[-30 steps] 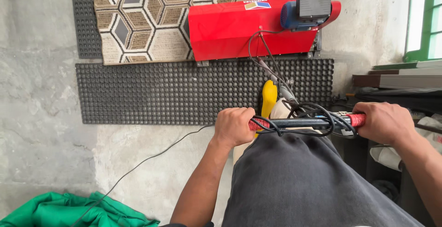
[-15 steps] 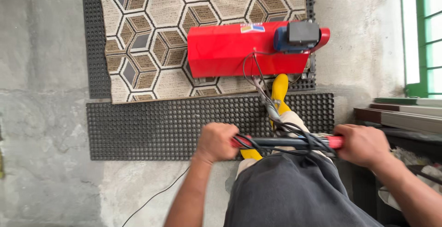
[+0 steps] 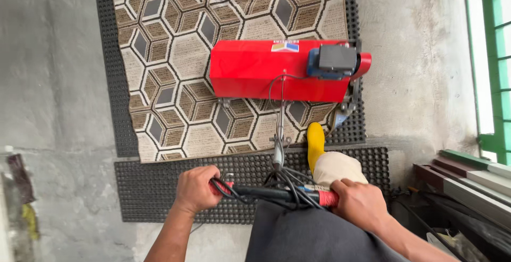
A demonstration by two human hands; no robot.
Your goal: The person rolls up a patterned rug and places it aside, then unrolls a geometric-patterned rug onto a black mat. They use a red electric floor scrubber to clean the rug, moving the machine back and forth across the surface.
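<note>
- Machine (image 3: 255,69): red body, blue-grey motor (image 3: 334,61).
- Rug (image 3: 181,54): beige, brown-and-grey hexagon pattern with dark outlines.
- Mats (image 3: 154,187): black, gridded holes.
- Boot (image 3: 315,144): yellow.
- Handlebar grips (image 3: 326,198): red.
- Window frame (image 3: 495,65): green.
- Floor (image 3: 48,70): grey.

You're standing over a grey concrete floor (image 3: 53,81), stained and patchy. Daylight pours through a green-framed window (image 3: 492,65) at your right, and stacked boards (image 3: 468,179) lie just beneath it.

One red machine (image 3: 266,70), one patterned carpet (image 3: 181,81), two black rubber mats (image 3: 159,187), one yellow boot (image 3: 315,145).
</note>
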